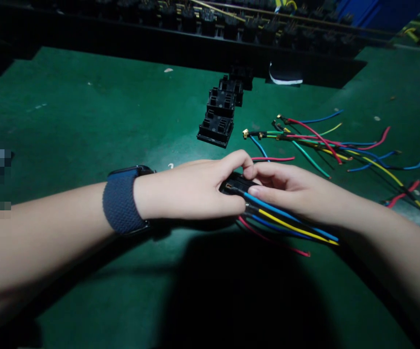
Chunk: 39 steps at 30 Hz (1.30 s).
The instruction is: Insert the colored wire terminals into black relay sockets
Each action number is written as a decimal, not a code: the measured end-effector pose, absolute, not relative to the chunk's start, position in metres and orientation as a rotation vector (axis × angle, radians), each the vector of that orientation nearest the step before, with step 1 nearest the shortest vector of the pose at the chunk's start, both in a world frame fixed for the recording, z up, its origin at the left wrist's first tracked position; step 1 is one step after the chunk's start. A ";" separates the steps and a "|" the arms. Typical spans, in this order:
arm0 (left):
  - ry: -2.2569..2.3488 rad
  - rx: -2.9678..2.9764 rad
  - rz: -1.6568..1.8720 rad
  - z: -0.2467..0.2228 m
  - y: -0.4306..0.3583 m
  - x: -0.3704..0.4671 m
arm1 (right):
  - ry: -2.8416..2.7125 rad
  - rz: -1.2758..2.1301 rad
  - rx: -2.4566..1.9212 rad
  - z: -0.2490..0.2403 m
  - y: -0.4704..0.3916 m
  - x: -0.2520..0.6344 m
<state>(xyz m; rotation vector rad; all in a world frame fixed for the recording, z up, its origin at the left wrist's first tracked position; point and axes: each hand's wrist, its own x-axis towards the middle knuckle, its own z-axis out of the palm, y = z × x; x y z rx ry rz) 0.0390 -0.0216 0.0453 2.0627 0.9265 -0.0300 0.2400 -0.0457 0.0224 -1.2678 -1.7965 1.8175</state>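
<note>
Forearms (50,232) cross green surface (82,121), held connector (239,183) well apart from rail's edge (195,63).

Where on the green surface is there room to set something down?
Mostly bare, bar small scraps: the patch between the watch and the black rack, left of the black blocks. Crowded: right of those blocks, where loose wires spread.
</note>
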 end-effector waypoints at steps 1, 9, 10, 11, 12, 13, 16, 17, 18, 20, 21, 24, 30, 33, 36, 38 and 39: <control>0.942 2.069 -0.047 0.047 -0.022 0.040 | -1.803 1.811 -1.265 0.022 -0.046 0.240; 0.878 2.078 -0.028 0.044 -0.020 0.037 | -1.798 1.831 -1.233 0.021 -0.045 0.240; 0.852 2.076 -0.009 0.041 -0.018 0.036 | -1.795 1.829 -1.235 0.021 -0.045 0.240; 0.829 2.069 -0.007 0.039 -0.017 0.035 | -1.798 1.821 -1.235 0.021 -0.045 0.240; 0.809 2.062 -0.002 0.037 -0.016 0.033 | -1.806 1.810 -1.235 0.021 -0.045 0.240; 0.790 2.057 -0.003 0.035 -0.015 0.032 | -1.815 1.798 -1.234 0.020 -0.045 0.240; 0.760 2.068 0.006 0.033 -0.014 0.031 | -1.834 1.776 -1.233 0.019 -0.045 0.241; 0.766 2.074 0.008 0.033 -0.015 0.031 | -1.835 1.774 -1.231 0.019 -0.045 0.241; 0.779 2.077 0.010 0.034 -0.015 0.031 | -1.835 1.772 -1.225 0.018 -0.045 0.241; 0.812 2.072 0.010 0.037 -0.018 0.032 | -1.844 1.768 -1.205 0.017 -0.045 0.241; 0.823 2.068 0.014 0.038 -0.018 0.033 | -1.855 1.765 -1.189 0.017 -0.045 0.241; 0.812 2.072 0.029 0.041 -0.018 0.033 | -1.886 1.736 -1.168 0.015 -0.045 0.242; 0.642 2.052 0.093 0.031 -0.003 0.027 | -1.986 1.629 -1.115 0.013 -0.044 0.242; 0.613 2.007 0.092 0.024 0.002 0.024 | -2.036 1.550 -1.137 0.015 -0.044 0.242; 0.625 1.985 0.088 0.021 0.003 0.022 | -2.069 1.439 -1.276 0.018 -0.045 0.240; 0.630 1.980 0.114 0.019 0.003 0.021 | -2.070 1.363 -1.388 0.020 -0.045 0.239; 0.618 1.983 0.144 0.018 0.003 0.021 | -2.070 1.331 -1.429 0.021 -0.045 0.239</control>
